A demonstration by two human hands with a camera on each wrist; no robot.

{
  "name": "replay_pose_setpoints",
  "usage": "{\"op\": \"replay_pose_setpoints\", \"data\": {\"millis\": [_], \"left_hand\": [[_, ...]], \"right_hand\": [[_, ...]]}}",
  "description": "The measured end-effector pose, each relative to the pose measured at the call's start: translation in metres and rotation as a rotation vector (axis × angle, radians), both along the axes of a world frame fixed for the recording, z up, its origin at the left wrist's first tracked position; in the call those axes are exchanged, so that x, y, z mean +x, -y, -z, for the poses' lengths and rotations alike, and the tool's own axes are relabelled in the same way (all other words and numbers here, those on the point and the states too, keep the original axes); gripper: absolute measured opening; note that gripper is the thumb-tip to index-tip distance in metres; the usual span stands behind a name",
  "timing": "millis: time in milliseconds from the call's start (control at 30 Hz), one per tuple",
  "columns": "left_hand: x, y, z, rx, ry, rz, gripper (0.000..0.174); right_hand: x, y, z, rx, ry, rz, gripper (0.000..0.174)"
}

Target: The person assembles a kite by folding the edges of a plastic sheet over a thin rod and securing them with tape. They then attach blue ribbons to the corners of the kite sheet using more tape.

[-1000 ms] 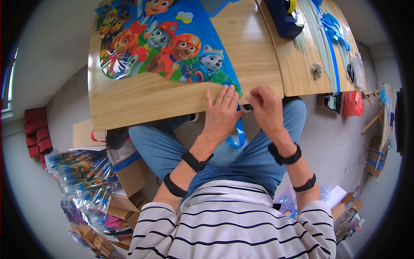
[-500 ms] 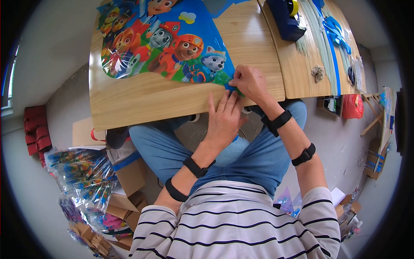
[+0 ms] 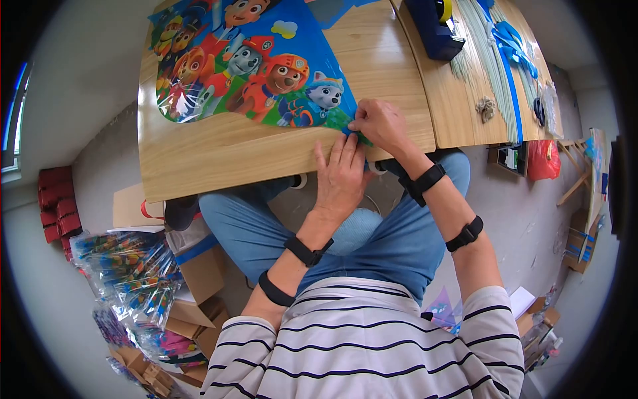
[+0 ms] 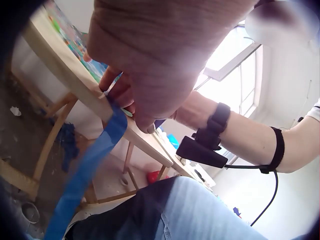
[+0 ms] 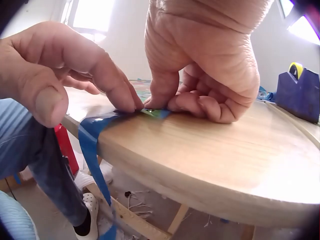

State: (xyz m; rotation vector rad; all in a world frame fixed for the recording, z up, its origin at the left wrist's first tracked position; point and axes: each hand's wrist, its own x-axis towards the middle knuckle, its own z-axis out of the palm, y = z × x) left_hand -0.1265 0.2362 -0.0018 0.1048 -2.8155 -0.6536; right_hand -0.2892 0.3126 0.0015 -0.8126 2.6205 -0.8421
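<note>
A glossy plastic sheet (image 3: 286,80) printed with cartoon pups lies on the wooden table, its narrow blue-green corner near the front edge. A blue ribbon (image 5: 90,142) runs from that corner over the edge and hangs down. My left hand (image 3: 342,176) lies at the edge, its fairly straight fingertips pressing the ribbon where it meets the corner; its thumb sits off the edge. Beside it my right hand (image 3: 379,126) bears down on the sheet's corner with the thumb (image 5: 162,90), its other fingers curled against the tabletop.
On the adjoining table (image 3: 462,133) stand a dark blue tape dispenser (image 3: 435,33), a bundle of pale thin rods (image 3: 495,73) and blue ribbon loops (image 3: 515,50). Plastic-wrapped printed goods (image 3: 126,272) and cardboard boxes (image 3: 203,269) lie at lower left. A red bag (image 3: 543,159) hangs at right.
My right hand has moved left from beside the table edge onto the sheet's corner. The left hand has stayed near the edge with small shifts. The sheet lies about where it was.
</note>
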Motion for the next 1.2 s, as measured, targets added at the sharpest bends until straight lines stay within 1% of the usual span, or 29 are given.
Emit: {"op": "replay_pose_setpoints", "data": {"millis": [267, 367, 667, 967, 1200], "left_hand": [[-0.0046, 0.0028, -0.0074, 0.031, 0.028, 0.004, 0.064], [-0.0032, 0.0037, -0.0049, 0.072, -0.012, -0.022, 0.065], [-0.0041, 0.0012, -0.0015, 0.008, 0.019, -0.023, 0.070], [-0.0044, -0.0012, 0.0004, 0.054, 0.005, -0.042, 0.070], [-0.0046, -0.0039, -0.0005, 0.026, 0.016, -0.056, 0.071]], "right_hand": [[-0.0021, -0.0008, 0.0022, -0.004, -0.027, -0.020, 0.022], [-0.0029, -0.0009, 0.0044, -0.003, -0.039, -0.022, 0.023], [-0.0024, -0.0022, 0.0027, -0.030, -0.030, -0.038, 0.023], [-0.0022, -0.0014, 0.0022, -0.025, -0.036, -0.027, 0.023], [-0.0024, -0.0004, -0.0005, -0.005, -0.020, -0.023, 0.023]]}}
